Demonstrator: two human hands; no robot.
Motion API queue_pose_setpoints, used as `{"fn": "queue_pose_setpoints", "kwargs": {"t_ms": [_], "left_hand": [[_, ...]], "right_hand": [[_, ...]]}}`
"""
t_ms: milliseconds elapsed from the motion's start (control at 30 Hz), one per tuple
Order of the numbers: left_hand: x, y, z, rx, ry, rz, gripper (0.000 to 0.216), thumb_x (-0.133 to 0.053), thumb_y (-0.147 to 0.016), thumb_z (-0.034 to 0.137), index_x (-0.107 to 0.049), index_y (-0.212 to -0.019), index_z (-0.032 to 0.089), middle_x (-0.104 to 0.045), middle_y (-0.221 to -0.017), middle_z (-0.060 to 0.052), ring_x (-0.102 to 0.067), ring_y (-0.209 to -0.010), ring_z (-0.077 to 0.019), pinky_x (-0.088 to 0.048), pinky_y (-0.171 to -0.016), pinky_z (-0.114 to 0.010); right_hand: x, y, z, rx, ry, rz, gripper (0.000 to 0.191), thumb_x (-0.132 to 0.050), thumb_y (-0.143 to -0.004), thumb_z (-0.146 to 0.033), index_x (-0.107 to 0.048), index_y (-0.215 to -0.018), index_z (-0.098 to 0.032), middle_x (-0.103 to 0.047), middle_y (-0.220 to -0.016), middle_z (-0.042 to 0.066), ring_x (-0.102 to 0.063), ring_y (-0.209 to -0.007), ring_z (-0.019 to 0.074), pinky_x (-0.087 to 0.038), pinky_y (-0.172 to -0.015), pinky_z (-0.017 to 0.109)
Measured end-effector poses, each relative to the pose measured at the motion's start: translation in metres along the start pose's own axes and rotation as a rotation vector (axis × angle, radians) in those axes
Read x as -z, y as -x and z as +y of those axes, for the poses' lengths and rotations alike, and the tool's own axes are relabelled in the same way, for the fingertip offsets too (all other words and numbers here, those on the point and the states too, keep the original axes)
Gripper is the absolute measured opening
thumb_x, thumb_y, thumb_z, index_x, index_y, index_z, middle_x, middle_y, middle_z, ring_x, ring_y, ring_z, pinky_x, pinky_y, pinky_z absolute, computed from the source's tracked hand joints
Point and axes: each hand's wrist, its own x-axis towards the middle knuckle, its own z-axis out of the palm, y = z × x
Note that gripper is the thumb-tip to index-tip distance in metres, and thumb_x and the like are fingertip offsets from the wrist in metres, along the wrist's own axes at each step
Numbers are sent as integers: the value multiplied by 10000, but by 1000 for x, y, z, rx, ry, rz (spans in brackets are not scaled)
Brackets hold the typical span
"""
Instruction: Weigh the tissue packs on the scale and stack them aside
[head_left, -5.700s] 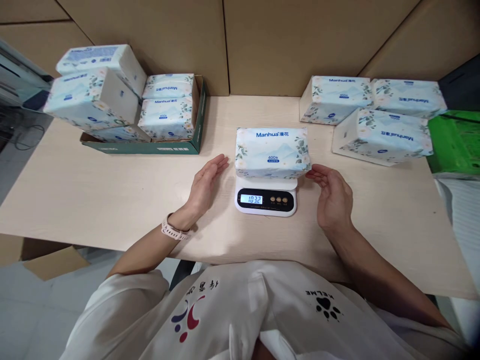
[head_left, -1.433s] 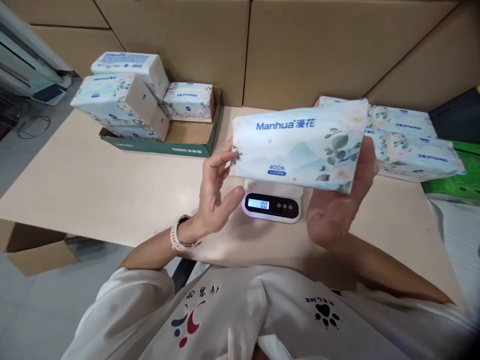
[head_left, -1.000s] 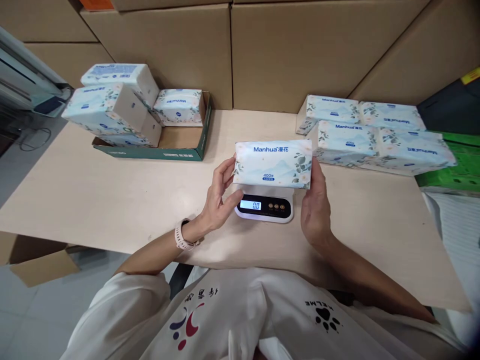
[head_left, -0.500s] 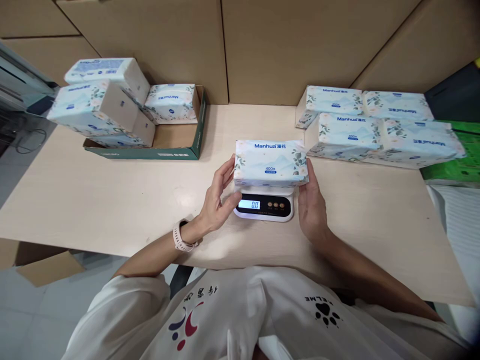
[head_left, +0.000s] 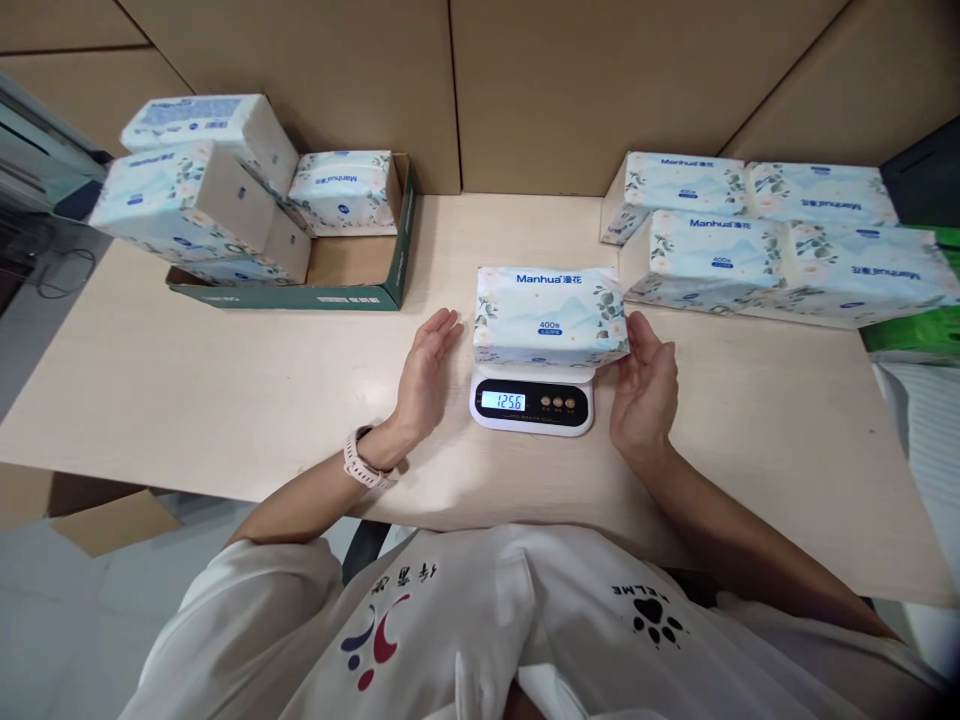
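Observation:
A pale blue floral tissue pack [head_left: 551, 318] rests on a small white digital scale [head_left: 531, 426], hiding most of its weighing plate. The scale's lit display reads about 125.6. My left hand [head_left: 427, 375] is open to the left of the pack, apart from it, with the palm turned toward it. On the other side my right hand [head_left: 645, 390] is also open, its fingers beside the pack's right end; whether they touch it I cannot tell. Neither hand holds anything.
At the left, a green-edged carton tray [head_left: 300, 296] holds several tissue packs, some stacked. More tissue packs [head_left: 720, 255] stand in two rows at the right, beside a green package [head_left: 911, 335]. Cardboard boxes [head_left: 300, 90] line the back. An open box [head_left: 116, 515] sits on the floor.
Both hands have let go of the tissue pack and moved apart from its sides. The scale's reading has gone from 0.0 to about 125.6. The view has shifted slightly.

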Motion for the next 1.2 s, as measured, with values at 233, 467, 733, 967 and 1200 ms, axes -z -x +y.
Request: {"fn": "queue_pose_setpoints", "kwargs": {"t_ms": [233,467,733,967,1200], "left_hand": [[-2,-2,1,27,36,60,517,-726,-911,583,-691,-1291,234,-680,-1515,-110,-523,-1558,-332,-369,-1361,-498],[-2,-2,4,32,25,65,506,-730,-909,563,-692,-1276,219,-684,-1503,-124,-567,-1517,-326,-381,-1350,-495],[0,-3,1,29,16,60,505,-713,-922,570,-693,-1280,214,-683,-1505,-130,-569,-1512,-324,-383,-1346,-496],[3,-5,-1,23,1,32,476,-663,-958,589,-700,-1279,239,-679,-1510,-113,-552,-1527,-324,-382,-1346,-495],[2,-4,0,20,-3,34,462,-661,-958,563,-703,-1270,225,-682,-1498,-122,-553,-1523,-324,-374,-1354,-504]], "right_hand": [[4,-1,4,28,42,-6,585,-483,-1020,-713,-767,-1300,-285,-736,-1466,83,-604,-1510,282,-490,-1299,600],[2,0,2,11,18,10,554,-516,-1010,-697,-769,-1278,-284,-738,-1463,73,-579,-1534,272,-475,-1313,595],[0,1,-2,-11,9,12,599,-533,-989,-722,-767,-1286,-256,-738,-1464,86,-563,-1545,272,-428,-1343,579],[2,0,0,0,31,-25,612,-529,-988,-744,-753,-1318,-279,-725,-1483,66,-587,-1521,265,-424,-1345,570],[3,0,0,3,53,-27,664,-523,-992,-743,-734,-1365,-235,-720,-1485,104,-607,-1498,270,-442,-1333,553]]}}
